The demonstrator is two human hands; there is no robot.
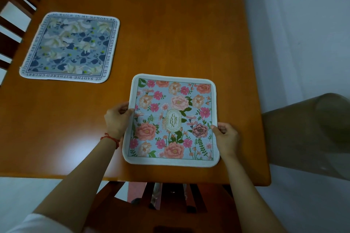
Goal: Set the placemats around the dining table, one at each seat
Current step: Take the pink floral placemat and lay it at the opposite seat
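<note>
Both hands [117,121] [227,138] pinch pink placemat [170,119] edges, near table edge [170,178]

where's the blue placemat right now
In the head view the blue placemat lies flat at the table's left side by a chair, apart from the pink floral placemat.

Glossy orange-brown wooden table [170,24], slatted wooden chairs [15,24] beside it, pale wall [303,24], whitish floor [19,191].
</note>
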